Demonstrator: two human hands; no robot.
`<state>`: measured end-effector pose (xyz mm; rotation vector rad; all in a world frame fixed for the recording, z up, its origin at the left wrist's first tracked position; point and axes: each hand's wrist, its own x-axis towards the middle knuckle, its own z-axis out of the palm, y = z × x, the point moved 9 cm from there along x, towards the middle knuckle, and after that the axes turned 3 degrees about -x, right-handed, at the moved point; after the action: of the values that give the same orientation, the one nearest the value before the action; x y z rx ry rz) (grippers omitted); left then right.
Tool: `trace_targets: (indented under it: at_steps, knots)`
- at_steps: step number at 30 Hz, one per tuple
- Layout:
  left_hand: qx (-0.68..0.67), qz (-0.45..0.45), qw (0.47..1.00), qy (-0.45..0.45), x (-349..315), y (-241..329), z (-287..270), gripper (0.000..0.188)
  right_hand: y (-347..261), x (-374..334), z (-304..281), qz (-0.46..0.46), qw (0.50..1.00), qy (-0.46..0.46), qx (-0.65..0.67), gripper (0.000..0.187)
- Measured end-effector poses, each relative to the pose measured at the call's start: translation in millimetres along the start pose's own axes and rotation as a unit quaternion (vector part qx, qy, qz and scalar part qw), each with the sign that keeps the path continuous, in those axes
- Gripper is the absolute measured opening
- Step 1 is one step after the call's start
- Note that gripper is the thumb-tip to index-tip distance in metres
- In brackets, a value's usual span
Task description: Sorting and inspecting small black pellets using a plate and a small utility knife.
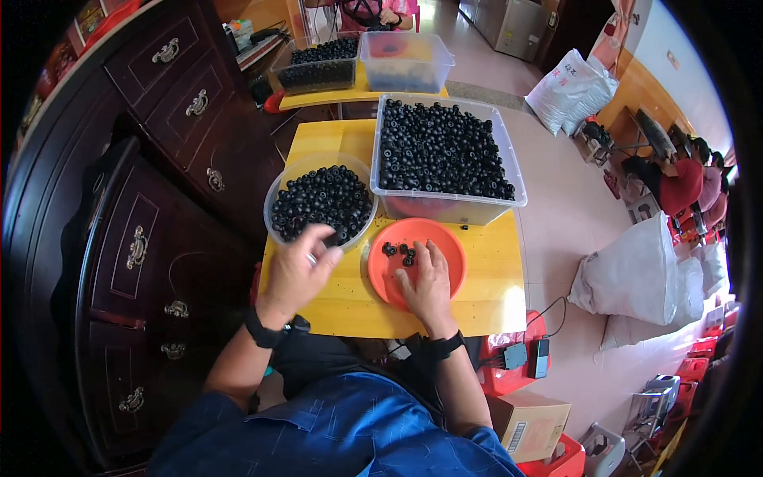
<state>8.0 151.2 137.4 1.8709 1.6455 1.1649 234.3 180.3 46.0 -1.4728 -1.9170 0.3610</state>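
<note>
My left hand (298, 274) is over the near rim of a round clear tub (274, 230) filled with small black ring-like plastic pieces (322, 199). Its thumb and forefinger are apart, slightly blurred, with no piece plainly between them. Inside a shallow orange bowl (389, 290) lie several more black pieces (408, 256). My right hand (429, 288) reaches into that bowl, thumb and fingers spread, fingertips beside the pieces. Whether they touch one is hard to see. Dark bands circle both wrists.
Behind the bowl, a large clear bin (517, 191) heaped with black pieces stands on the yellow table (334, 306). Farther back are two more bins (405, 67) and a person. Dark drawers (151, 254) flank the left. White sacks (628, 270) and a red stool (509, 381) are right.
</note>
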Motion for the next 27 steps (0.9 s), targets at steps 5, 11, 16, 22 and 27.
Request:
trace_targets:
  at_steps: [5, 11, 16, 22, 27]
  knots:
    - [0.011, -0.058, 0.985, -0.16, -45, -23, 77, 0.047, -2, 2, 27, -0.031, 0.995, -0.061, -0.069, 0.061]
    - [-0.09, -0.108, 0.98, -0.139, -50, -51, 113, 0.057, -8, 6, 46, -0.054, 0.99, -0.087, -0.092, 0.058]
    - [-0.073, -0.08, 0.989, -0.1, -44, -58, 116, 0.061, -11, 6, 39, -0.079, 0.99, -0.077, -0.085, 0.048]
    - [-0.141, -0.106, 0.981, -0.077, -44, -66, 116, 0.057, -3, 7, 26, -0.059, 0.991, -0.087, -0.085, 0.036]
    - [-0.117, -0.126, 0.98, -0.099, -42, -64, 114, 0.055, -2, 8, 21, -0.063, 0.993, -0.073, -0.062, 0.035]
